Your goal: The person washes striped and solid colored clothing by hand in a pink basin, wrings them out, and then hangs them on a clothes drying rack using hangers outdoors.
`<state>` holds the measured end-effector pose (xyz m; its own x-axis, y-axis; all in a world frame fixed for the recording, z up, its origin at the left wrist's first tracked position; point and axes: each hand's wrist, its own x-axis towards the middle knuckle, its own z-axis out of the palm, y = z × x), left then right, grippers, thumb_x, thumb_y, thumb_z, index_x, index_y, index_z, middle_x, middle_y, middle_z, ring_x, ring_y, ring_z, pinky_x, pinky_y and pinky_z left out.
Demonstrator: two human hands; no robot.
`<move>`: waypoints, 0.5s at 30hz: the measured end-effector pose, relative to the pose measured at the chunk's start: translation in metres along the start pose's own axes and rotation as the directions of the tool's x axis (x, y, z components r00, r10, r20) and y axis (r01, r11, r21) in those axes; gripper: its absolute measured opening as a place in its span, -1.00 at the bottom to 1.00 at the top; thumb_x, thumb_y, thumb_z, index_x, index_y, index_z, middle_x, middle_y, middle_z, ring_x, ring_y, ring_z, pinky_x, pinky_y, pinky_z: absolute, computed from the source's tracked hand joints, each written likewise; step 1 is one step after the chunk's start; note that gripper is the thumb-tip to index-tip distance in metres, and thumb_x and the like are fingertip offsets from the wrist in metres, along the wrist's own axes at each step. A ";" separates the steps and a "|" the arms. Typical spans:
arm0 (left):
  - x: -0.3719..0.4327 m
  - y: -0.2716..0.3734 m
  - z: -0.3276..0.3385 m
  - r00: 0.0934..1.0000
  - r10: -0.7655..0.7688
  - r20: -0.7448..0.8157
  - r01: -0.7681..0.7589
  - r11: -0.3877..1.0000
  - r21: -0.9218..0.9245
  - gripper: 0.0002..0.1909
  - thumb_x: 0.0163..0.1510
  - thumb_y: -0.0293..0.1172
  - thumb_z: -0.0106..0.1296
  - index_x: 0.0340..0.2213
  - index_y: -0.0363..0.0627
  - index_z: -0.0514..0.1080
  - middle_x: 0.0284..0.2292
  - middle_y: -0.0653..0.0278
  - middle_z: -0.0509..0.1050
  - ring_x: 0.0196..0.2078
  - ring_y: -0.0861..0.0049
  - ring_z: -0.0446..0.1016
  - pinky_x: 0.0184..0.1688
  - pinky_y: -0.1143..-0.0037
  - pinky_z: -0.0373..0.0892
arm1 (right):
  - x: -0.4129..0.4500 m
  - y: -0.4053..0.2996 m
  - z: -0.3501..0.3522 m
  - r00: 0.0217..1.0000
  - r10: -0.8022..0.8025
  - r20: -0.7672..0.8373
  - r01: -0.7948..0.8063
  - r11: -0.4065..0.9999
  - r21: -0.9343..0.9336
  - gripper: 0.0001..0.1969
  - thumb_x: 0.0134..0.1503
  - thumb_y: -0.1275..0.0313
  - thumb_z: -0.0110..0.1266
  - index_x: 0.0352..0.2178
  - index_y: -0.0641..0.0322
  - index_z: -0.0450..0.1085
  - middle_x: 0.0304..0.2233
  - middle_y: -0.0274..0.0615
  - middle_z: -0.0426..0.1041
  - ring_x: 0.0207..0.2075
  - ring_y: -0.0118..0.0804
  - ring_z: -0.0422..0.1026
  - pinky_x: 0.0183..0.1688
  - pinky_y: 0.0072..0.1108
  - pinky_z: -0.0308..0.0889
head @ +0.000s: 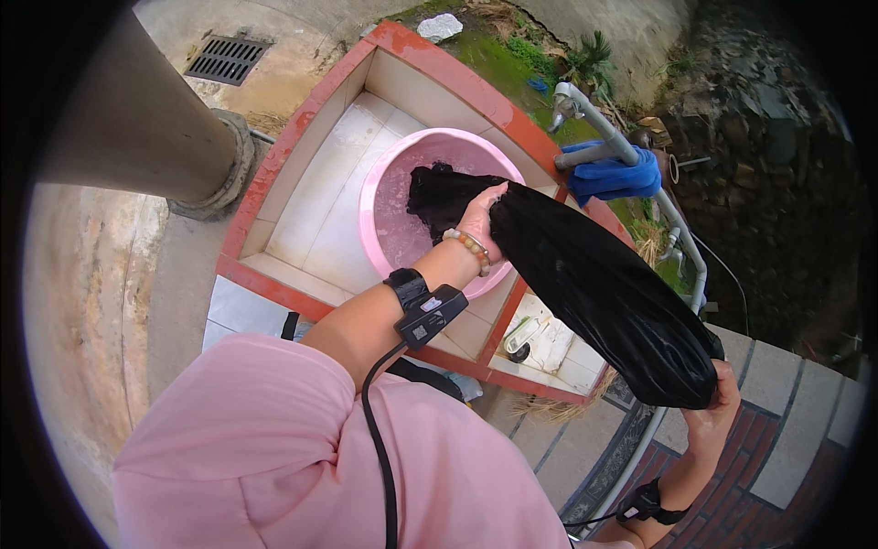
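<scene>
A long wet black garment or cloth stretches between my two hands. My left hand, with a beaded bracelet at the wrist, grips it partway along, above the pink plastic basin. The cloth's far end hangs down into water in that basin; how deep it goes is hidden. At the lower right, my right hand holds the other end, out beyond the sink's edge. Between the hands the cloth hangs loosely, hiding part of the sink wall behind it.
The basin stands in a tiled sink with a red rim. A grey pipe with a metal tap rises on the right, a blue towel draped over it. A brush lies in the smaller compartment. A thick column stands left.
</scene>
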<state>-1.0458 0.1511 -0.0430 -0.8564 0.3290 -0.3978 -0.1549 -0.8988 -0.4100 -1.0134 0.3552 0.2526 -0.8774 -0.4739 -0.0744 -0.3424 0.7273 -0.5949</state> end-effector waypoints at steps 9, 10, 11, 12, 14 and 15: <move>-0.052 -0.038 0.079 0.985 -0.037 0.170 -0.021 0.944 0.329 -0.84 -0.13 -0.33 -0.05 -0.43 -0.05 0.35 -0.42 0.34 0.42 -0.33 0.52 0.38 -0.20 0.45 0.25 | 0.075 0.234 0.055 0.885 0.451 -0.116 -0.001 0.250 0.968 -0.63 -0.01 0.33 -0.26 -0.14 0.24 0.16 -0.16 -0.14 0.25 -0.11 -0.21 0.22 -0.07 -0.37 0.13; -0.053 -0.041 0.083 0.980 -0.013 0.201 -0.053 0.946 0.320 -0.81 -0.15 -0.29 -0.02 -0.45 -0.09 0.36 -0.44 0.31 0.42 -0.37 0.50 0.40 -0.23 0.43 0.29 | 0.096 0.217 0.102 0.815 0.575 -0.074 -0.010 0.141 0.990 -0.60 0.00 0.29 -0.31 -0.15 0.26 0.18 -0.14 -0.12 0.24 -0.11 -0.15 0.22 -0.05 -0.36 0.12; -0.052 -0.047 0.088 0.979 -0.020 0.204 -0.049 0.942 0.331 -0.81 -0.15 -0.29 -0.02 -0.45 -0.09 0.36 -0.44 0.31 0.42 -0.37 0.50 0.40 -0.23 0.43 0.29 | 0.103 0.237 0.137 0.864 0.504 -0.004 -0.010 0.025 1.000 -0.59 0.01 0.27 -0.34 -0.17 0.30 0.19 -0.14 -0.12 0.24 -0.10 -0.16 0.21 -0.06 -0.36 0.13; -0.050 -0.048 0.090 0.973 -0.042 0.225 -0.040 0.937 0.348 -0.82 -0.13 -0.32 -0.04 -0.43 -0.11 0.35 -0.42 0.31 0.42 -0.34 0.50 0.39 -0.21 0.44 0.27 | 0.114 0.211 0.178 0.923 0.384 0.018 -0.007 -0.030 1.000 -0.64 0.00 0.29 -0.26 -0.23 0.32 0.23 -0.22 -0.12 0.30 -0.19 -0.20 0.29 -0.14 -0.41 0.23; -0.054 -0.053 0.095 0.976 -0.072 0.204 -0.017 0.915 0.402 -0.78 -0.07 -0.33 -0.09 -0.36 -0.16 0.33 -0.38 0.28 0.41 -0.30 0.50 0.38 -0.17 0.43 0.26 | 0.118 0.166 0.242 0.964 0.240 0.112 -0.070 -0.176 0.982 -0.65 -0.01 0.30 -0.25 -0.23 0.32 0.24 -0.23 -0.12 0.31 -0.20 -0.21 0.30 -0.15 -0.41 0.23; -0.055 -0.051 0.092 0.979 -0.060 0.194 -0.025 0.912 0.410 -0.78 -0.07 -0.33 -0.09 -0.36 -0.16 0.33 -0.38 0.28 0.41 -0.30 0.50 0.38 -0.17 0.43 0.26 | 0.118 0.145 0.271 0.970 0.179 0.165 -0.118 -0.245 0.962 -0.65 -0.01 0.30 -0.24 -0.23 0.32 0.24 -0.23 -0.12 0.31 -0.21 -0.21 0.30 -0.16 -0.41 0.24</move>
<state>-1.0359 0.1519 0.0757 -0.9249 0.3200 -0.2053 -0.3213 -0.9466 -0.0277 -1.0750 0.2701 -0.0593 -0.8570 -0.4116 -0.3101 0.5110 -0.6001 -0.6154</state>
